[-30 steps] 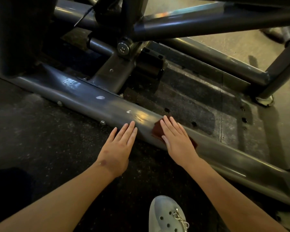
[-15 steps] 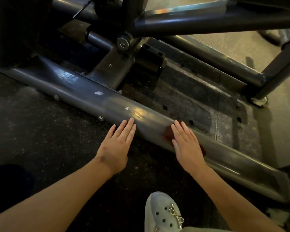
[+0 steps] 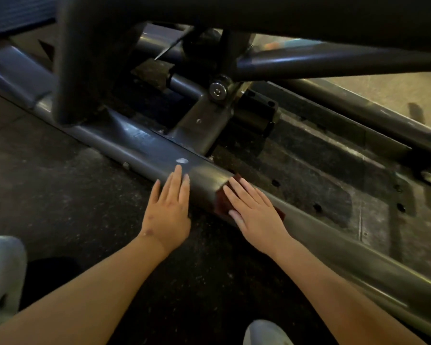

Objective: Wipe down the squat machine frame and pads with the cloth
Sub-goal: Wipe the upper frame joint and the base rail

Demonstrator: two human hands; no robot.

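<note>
Right hand [image 3: 255, 215] flat, fingers straight, pressing dark red cloth [image 3: 222, 204] onto grey base rail [image 3: 144, 150], left hand [image 3: 168, 210] just beside cloth, fingers straight, fingertips resting on rail

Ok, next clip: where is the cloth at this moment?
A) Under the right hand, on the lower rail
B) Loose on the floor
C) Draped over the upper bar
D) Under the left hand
A: the dark red cloth shows from under the flat right hand, pressed on the rail; the left hand rests bare beside it.
</note>
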